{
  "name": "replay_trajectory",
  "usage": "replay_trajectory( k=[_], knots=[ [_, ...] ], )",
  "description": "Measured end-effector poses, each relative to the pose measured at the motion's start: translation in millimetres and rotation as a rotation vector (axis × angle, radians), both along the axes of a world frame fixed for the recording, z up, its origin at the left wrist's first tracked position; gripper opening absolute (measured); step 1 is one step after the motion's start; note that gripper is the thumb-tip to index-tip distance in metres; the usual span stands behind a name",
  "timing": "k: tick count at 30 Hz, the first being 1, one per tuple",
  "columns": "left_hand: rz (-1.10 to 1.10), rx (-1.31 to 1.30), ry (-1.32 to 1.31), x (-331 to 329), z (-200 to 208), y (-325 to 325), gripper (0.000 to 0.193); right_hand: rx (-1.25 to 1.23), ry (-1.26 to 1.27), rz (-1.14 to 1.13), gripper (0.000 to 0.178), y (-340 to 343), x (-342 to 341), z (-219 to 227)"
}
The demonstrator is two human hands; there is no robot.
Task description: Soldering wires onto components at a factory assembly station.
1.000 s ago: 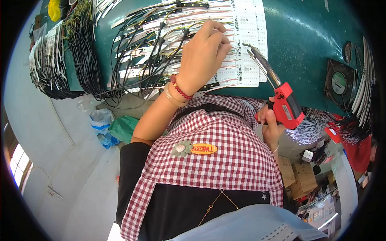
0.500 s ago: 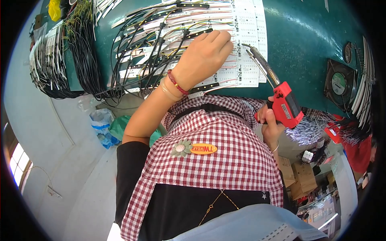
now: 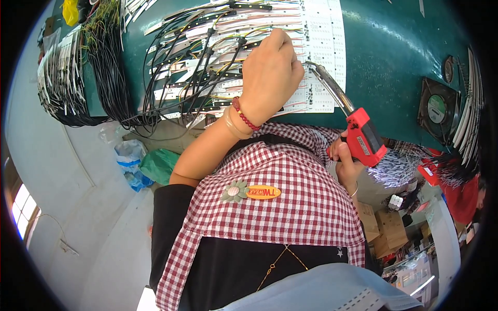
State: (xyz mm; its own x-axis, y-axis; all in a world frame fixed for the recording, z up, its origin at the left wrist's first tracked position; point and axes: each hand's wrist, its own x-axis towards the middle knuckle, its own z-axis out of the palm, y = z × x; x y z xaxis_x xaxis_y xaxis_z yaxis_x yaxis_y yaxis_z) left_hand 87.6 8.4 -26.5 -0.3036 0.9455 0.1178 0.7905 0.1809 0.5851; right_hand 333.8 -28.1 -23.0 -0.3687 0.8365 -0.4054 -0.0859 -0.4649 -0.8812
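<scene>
My right hand (image 3: 346,158) is wrapped round the handle of a red and black soldering gun (image 3: 359,139). The gun's tip reaches up and left to the white circuit board panel (image 3: 328,78), close to the fingers of my left hand (image 3: 272,72). That left hand is closed above the panel's left edge, its fingertips bent down and hidden, so what they pinch does not show. Thin coloured wires (image 3: 282,26) run from the panel to several black and white strips (image 3: 251,6) on the left. Black cables (image 3: 197,57) lie across these strips.
On the green table (image 3: 384,67), bundles of black cables (image 3: 111,67) hang over the left edge beside white-ended strips (image 3: 62,78). A black fan (image 3: 440,109) stands at the right, near a bundle of pale tubes (image 3: 469,114). Below the right edge are cardboard boxes (image 3: 390,233).
My left hand has turned and shifted slightly right, its forearm following. The soldering gun has moved a little down and left, bringing its tip nearer my left fingers.
</scene>
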Motion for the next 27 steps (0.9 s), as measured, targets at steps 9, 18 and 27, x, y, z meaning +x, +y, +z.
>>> replay_trajectory(
  k=[9,18,27],
  knots=[
    [0.042,0.014,-0.022,0.6,0.5,1.5,0.008,0.043,0.014,0.003,0.030,-0.8,-4.1,2.3],
    [-0.014,-0.045,-0.011,-4.9,3.3,-0.2,0.013,0.095,0.005,-0.028,0.031,2.4,-4.7,2.2],
    [-0.317,0.079,0.013,-22.3,-0.2,-0.8,0.005,0.048,0.066,-0.032,0.035,5.1,-4.8,2.8]
  ],
)
